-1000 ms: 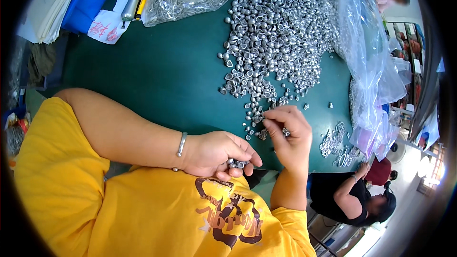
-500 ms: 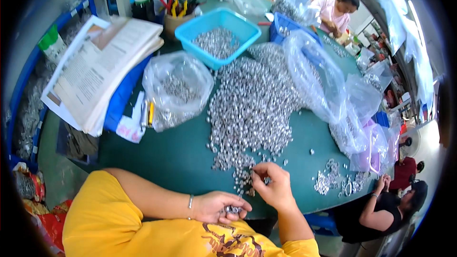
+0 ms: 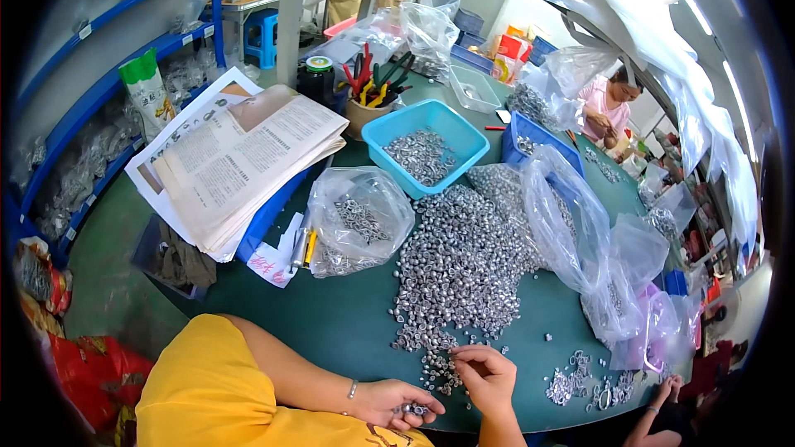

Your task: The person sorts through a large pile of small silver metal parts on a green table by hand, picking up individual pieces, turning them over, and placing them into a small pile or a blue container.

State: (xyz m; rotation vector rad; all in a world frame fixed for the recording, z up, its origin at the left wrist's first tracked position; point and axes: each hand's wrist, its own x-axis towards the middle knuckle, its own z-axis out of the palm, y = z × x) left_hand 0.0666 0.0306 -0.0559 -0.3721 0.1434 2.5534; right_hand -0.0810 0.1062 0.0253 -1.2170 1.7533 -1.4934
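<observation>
Hundreds of small metal rings unsorted, heaped mid-tabletop. Far fewer set aside: small cluster at right. Left hand grip cupped around several rings; right hand grip pinching at heap's near edge.

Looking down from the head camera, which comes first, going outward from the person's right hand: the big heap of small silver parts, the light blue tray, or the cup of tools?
1. Heap of small silver parts: its near edge lies right at the fingers of the right hand.
2. Light blue tray: beyond the heap, mid-table.
3. Cup of tools: farthest, behind the tray, slightly left.
</observation>
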